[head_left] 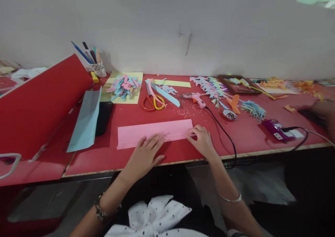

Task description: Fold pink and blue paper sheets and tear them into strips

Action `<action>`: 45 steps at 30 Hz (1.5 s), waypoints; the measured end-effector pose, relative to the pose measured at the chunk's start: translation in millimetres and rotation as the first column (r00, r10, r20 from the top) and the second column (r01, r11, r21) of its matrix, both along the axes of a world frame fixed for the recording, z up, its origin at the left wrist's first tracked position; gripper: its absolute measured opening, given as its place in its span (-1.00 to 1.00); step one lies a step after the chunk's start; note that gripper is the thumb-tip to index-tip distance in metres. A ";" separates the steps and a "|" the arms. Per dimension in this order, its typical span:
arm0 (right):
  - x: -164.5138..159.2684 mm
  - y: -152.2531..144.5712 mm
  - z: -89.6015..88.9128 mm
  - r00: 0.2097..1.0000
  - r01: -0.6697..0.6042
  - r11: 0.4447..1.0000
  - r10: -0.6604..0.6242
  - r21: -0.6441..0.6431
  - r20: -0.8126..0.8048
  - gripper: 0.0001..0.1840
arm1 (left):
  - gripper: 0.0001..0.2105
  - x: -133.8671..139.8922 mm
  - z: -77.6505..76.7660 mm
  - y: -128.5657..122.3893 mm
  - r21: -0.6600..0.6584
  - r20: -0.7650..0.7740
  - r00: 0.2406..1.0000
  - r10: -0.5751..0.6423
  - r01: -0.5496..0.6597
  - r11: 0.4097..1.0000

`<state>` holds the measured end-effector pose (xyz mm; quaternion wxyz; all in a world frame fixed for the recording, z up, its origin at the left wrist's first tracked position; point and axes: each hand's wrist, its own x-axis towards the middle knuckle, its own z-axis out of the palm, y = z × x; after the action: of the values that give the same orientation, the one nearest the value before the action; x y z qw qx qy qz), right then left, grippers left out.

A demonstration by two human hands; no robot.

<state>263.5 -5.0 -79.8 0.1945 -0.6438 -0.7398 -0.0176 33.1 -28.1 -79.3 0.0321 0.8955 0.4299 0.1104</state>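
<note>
Workpiece: one pink paper strip (151,131), lying lengthwise on the red table (102,162), near its front edge and directly before the person.

Left hand (146,153): laid over the lower edge of the strip near mid-length, fingers extended and pressing down, not clenched. Right hand (202,141): at the lower right corner, thumb and fingers closed on the paper in a pinch. The lower edge seems to be turned up in a narrow fold by the right hand — the fingers cover part of it, so the extent cannot be confirmed.

Progress, judged by present condition: the upper edge and left end of the strip are straight and uncut. Any fold is at an early stage; most of the width lies flat. Finished material is set out behind: a pile of cut pieces (124,86) on a yellow sheet (135,99), and a fringed garland (209,86) to the right.

Remaining stock: a blue sheet (85,122) at left, not yet cut into pieces. Tools — scissors (143,106) and a glue gun (197,99) — rest beyond the strip, untouched by either hand.
</note>
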 end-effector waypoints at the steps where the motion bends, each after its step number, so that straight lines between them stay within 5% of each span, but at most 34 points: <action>1: 0.2 -0.1 -0.2 1.000 0.006 1.000 -0.006 0.005 0.004 -0.82 | -0.55 8.1 -1.0 0.0 -0.014 0.011 1.000 -0.020 0.020 1.000; 9: -16.2 -6.8 2.7 1.000 0.024 1.000 -0.024 0.008 -0.020 -0.82 | -0.42 28.1 -3.0 5.7 -0.142 0.012 0.998 -0.059 0.060 0.988; 18: -8.2 -1.0 3.8 0.953 -0.241 0.968 0.223 -0.066 -0.207 -0.85 | -0.41 25.4 -5.0 3.3 -0.046 0.033 0.998 -0.056 0.058 0.997; 29: -11.1 -4.3 0.9 0.901 -0.416 0.910 0.413 0.012 -0.131 -0.85 | -0.83 38.5 12.4 28.1 -0.154 0.033 0.999 0.007 -0.001 0.988; 37: -5.5 0.4 3.2 0.892 -0.405 0.914 0.392 -0.015 -0.226 -0.84 | -0.86 20.8 10.8 28.5 -0.236 0.107 0.987 0.117 -0.089 0.968; 45: -6.9 -0.4 -0.3 0.941 -0.239 0.970 0.222 -0.038 -0.256 -0.84 | -0.86 4.0 9.4 28.5 -0.244 0.068 0.984 0.162 -0.141 0.959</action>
<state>256.6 -5.5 -80.1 0.2646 -0.5562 -0.7799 0.1117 37.1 0.4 -69.9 0.1497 0.8440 0.5053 0.0993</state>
